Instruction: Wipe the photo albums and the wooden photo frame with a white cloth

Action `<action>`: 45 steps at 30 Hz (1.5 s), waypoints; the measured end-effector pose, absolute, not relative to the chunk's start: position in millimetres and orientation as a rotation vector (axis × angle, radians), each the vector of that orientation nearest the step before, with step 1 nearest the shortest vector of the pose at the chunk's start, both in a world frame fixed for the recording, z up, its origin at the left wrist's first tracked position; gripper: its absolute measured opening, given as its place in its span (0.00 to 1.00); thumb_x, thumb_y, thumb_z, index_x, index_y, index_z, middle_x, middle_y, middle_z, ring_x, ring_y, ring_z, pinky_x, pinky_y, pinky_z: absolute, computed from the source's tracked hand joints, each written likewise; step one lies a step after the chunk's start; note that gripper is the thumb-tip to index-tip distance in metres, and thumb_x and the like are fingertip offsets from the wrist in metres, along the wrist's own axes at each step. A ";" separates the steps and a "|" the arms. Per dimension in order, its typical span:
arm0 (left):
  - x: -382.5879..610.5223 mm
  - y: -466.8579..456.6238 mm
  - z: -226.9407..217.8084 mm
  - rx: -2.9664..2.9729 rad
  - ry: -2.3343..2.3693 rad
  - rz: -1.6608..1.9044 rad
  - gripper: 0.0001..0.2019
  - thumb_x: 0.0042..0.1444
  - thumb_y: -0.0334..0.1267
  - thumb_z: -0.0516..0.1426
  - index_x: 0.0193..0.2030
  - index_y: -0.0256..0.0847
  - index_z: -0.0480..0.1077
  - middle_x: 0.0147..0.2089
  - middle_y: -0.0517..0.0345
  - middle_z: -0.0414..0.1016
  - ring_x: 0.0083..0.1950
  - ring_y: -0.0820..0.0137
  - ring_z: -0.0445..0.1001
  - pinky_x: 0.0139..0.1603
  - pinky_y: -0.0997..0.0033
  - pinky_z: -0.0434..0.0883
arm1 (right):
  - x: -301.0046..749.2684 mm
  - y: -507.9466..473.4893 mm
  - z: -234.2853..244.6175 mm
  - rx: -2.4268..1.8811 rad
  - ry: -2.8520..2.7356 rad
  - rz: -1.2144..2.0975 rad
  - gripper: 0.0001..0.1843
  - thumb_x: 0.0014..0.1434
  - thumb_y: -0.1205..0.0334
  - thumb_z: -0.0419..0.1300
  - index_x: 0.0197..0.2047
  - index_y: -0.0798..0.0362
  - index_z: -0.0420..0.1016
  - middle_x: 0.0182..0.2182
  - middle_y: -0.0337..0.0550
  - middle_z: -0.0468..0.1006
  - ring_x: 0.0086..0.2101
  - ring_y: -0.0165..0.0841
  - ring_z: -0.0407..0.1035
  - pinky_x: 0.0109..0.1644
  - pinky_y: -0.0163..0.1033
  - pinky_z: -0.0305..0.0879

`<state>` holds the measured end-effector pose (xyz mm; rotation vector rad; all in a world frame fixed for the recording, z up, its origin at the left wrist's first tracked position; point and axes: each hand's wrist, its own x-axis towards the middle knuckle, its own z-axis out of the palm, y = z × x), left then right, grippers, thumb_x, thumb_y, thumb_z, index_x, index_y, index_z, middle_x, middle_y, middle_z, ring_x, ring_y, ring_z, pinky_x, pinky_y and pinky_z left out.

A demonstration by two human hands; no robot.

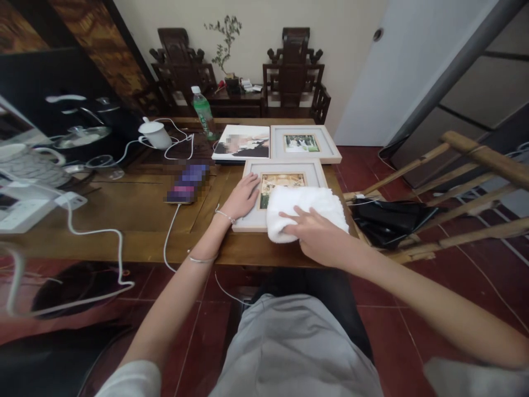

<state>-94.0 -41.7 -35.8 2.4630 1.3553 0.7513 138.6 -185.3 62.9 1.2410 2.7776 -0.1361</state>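
A picture frame with a pale wooden rim lies flat near the table's front edge, a photo set in its middle. My left hand rests on its left side, fingers stretched out over the rim and mat. Across the lower right of the frame lies a folded white towel, which hides part of the photo. My right hand grips the towel from the near side, fingers on top and the thumb by its rolled edge.
Behind are a second frame and a photo panel. To the left, a phone trails a white charging cable. A green-labelled bottle, a lidded white cup and a clear cup stand farther off. A wooden rack stands right.
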 end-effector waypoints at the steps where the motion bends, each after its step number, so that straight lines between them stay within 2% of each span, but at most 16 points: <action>1: -94.4 -41.4 -36.0 2.465 1.349 0.753 0.24 0.67 0.42 0.47 0.64 0.33 0.66 0.70 0.42 0.63 0.75 0.56 0.55 0.75 0.49 0.53 | 138.3 -177.2 57.6 1.267 2.784 -0.137 0.32 0.55 0.81 0.49 0.59 0.52 0.75 0.68 0.49 0.63 0.65 0.52 0.58 0.62 0.60 0.59; 6: -96.4 -41.0 -35.4 2.473 1.320 0.753 0.23 0.67 0.40 0.47 0.65 0.35 0.66 0.71 0.43 0.63 0.75 0.57 0.55 0.75 0.47 0.53 | 149.9 -108.9 34.7 1.476 2.796 0.015 0.33 0.55 0.80 0.49 0.62 0.56 0.71 0.71 0.52 0.59 0.68 0.52 0.51 0.66 0.64 0.51; 10: -98.3 -41.5 -34.2 2.481 1.303 0.730 0.23 0.67 0.40 0.46 0.66 0.36 0.66 0.71 0.44 0.62 0.75 0.57 0.54 0.75 0.47 0.52 | 158.7 -52.0 29.8 1.586 2.791 0.149 0.35 0.55 0.81 0.48 0.65 0.59 0.68 0.73 0.54 0.51 0.69 0.55 0.46 0.66 0.66 0.50; 14: -99.6 -40.3 -35.5 2.470 1.312 0.728 0.24 0.67 0.41 0.46 0.65 0.35 0.66 0.71 0.43 0.62 0.75 0.57 0.54 0.75 0.48 0.52 | 153.8 -34.9 28.8 1.557 2.727 0.183 0.33 0.56 0.82 0.47 0.63 0.59 0.71 0.73 0.52 0.52 0.69 0.59 0.43 0.66 0.70 0.47; 19: -97.2 -40.8 -36.6 2.462 1.324 0.764 0.23 0.66 0.40 0.47 0.65 0.38 0.67 0.71 0.46 0.64 0.75 0.58 0.55 0.75 0.48 0.52 | 141.5 -86.2 38.3 1.435 2.689 0.106 0.33 0.56 0.81 0.47 0.62 0.58 0.73 0.71 0.52 0.58 0.66 0.61 0.50 0.62 0.67 0.55; 22: -95.0 -42.4 -35.5 2.457 1.338 0.774 0.23 0.66 0.39 0.46 0.64 0.35 0.67 0.70 0.44 0.64 0.75 0.58 0.55 0.75 0.49 0.53 | 136.3 -132.7 53.1 1.335 2.674 -0.059 0.34 0.55 0.80 0.48 0.62 0.54 0.74 0.70 0.50 0.61 0.64 0.58 0.58 0.58 0.62 0.62; 25: -94.1 -43.9 -33.7 2.438 1.348 0.796 0.22 0.66 0.38 0.47 0.63 0.35 0.68 0.69 0.44 0.66 0.74 0.57 0.57 0.75 0.49 0.54 | 128.9 -170.4 66.1 1.216 2.708 -0.171 0.34 0.54 0.80 0.49 0.61 0.51 0.75 0.70 0.47 0.61 0.63 0.56 0.60 0.58 0.59 0.64; 32: -96.1 -43.3 -32.9 2.416 1.331 0.839 0.22 0.64 0.34 0.46 0.61 0.39 0.71 0.67 0.49 0.70 0.73 0.59 0.60 0.74 0.47 0.56 | 112.5 -162.2 51.5 1.235 2.789 -0.214 0.36 0.54 0.81 0.48 0.63 0.50 0.72 0.71 0.44 0.58 0.68 0.56 0.51 0.64 0.66 0.57; 40: -97.5 -41.4 -35.5 2.410 1.328 0.835 0.21 0.65 0.34 0.46 0.60 0.37 0.72 0.67 0.47 0.69 0.73 0.60 0.59 0.75 0.52 0.56 | 137.1 -59.0 25.0 1.496 2.805 0.154 0.36 0.55 0.82 0.47 0.65 0.55 0.68 0.73 0.49 0.52 0.71 0.56 0.42 0.68 0.69 0.47; 45: -95.8 -43.0 -32.6 2.393 1.333 0.840 0.20 0.66 0.37 0.47 0.60 0.39 0.72 0.66 0.48 0.70 0.73 0.58 0.60 0.74 0.47 0.56 | 127.8 -41.6 24.9 1.526 2.736 0.181 0.34 0.57 0.81 0.48 0.64 0.56 0.70 0.73 0.50 0.52 0.70 0.61 0.40 0.66 0.74 0.44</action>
